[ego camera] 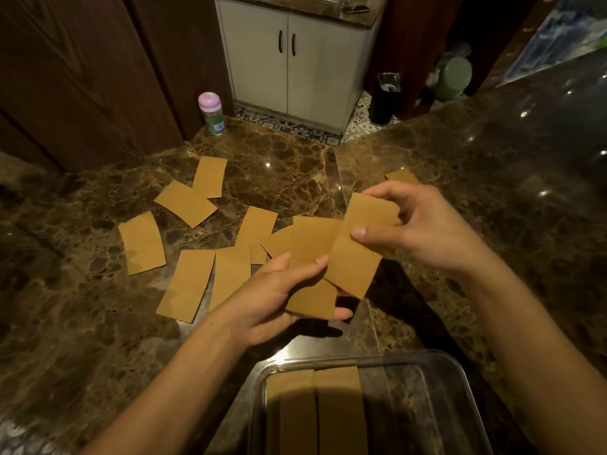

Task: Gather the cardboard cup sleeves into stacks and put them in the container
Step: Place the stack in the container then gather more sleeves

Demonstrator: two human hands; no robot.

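Left hand [279, 300] curls round one cardboard sleeve [312, 302] above the marble counter [98, 323], while the right hand [417, 224] pinches another sleeve [358, 254] overlapping it. Loose sleeves [185, 203] are scattered left. A purple-capped bottle [212, 113] stands far back, and the clear container [460, 389] nearest holds two stacks [315, 412].

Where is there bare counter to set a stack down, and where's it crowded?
Bare: marble counter right of the right hand; its near-left corner, nearer than the scattered sleeves; right half of the container. Crowded: centre-left, where those sleeves lie.
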